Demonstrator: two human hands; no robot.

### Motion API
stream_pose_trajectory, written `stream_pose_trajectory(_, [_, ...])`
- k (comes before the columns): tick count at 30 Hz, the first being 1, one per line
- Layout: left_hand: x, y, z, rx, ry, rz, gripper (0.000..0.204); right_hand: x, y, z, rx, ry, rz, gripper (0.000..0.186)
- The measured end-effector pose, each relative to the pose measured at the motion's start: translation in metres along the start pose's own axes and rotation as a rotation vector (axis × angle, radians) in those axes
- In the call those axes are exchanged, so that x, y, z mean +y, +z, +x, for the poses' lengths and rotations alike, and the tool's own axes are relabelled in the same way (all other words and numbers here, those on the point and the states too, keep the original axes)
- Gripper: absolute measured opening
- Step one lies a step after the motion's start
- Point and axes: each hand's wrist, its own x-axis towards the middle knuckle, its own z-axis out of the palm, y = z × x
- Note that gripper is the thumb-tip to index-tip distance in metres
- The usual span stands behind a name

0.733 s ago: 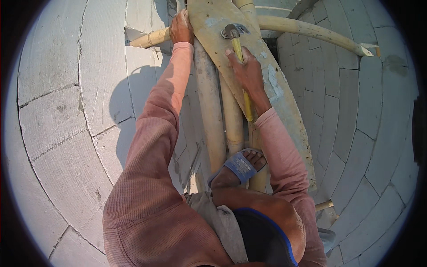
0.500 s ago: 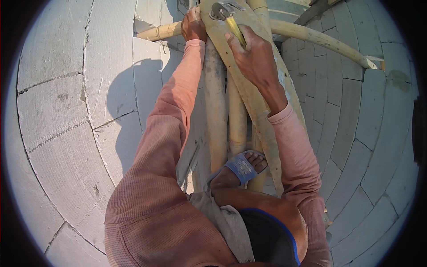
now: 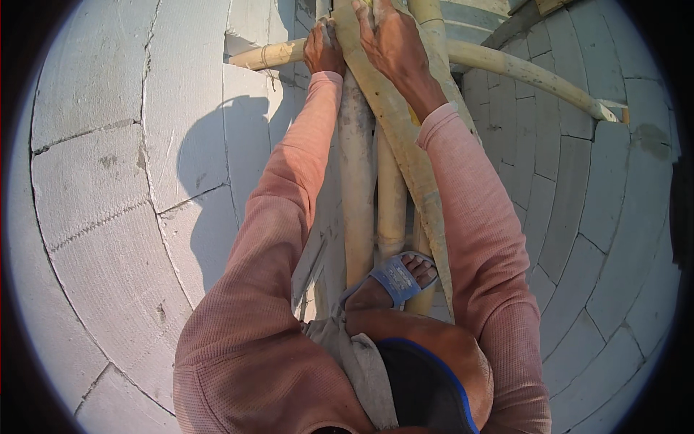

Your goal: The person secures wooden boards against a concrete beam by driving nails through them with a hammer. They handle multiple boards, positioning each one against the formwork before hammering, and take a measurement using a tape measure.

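Observation:
My right hand [image 3: 396,45] is at the top of the view over a long worn yellowish board [image 3: 390,108]. Its fingers are closed round a yellow-handled hammer [image 3: 369,3]; only a sliver of yellow shows, and the head is out of view. My left hand [image 3: 323,49] is closed beside the board's left edge, where a crosswise bamboo pole [image 3: 269,55] meets the upright poles. What its fingers grip is hidden. Under the board run thick bamboo poles [image 3: 356,181].
Pale block walls stand left [image 3: 94,173] and right [image 3: 571,188], with my shadow on the left one. The crosswise pole's right part [image 3: 528,70] reaches the right wall. My foot in a blue sandal [image 3: 397,281] rests on the poles below.
My right hand has moved farther up and away along the board, taking the hammer's head out of view. My left hand stays by the crosswise pole. The whole view has shifted slightly.

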Motion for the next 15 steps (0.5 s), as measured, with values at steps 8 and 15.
stream_pose_trajectory(8, [0.016,-0.005,-0.005,-0.072,-0.105,-0.079,0.039,0.008,0.01,-0.011,-0.108,0.099,-0.024,0.038])
stream_pose_trajectory(15, [0.011,-0.028,0.002,-0.16,-0.088,-0.004,0.046,-0.002,-0.014,-0.024,-0.078,0.048,0.042,0.041])
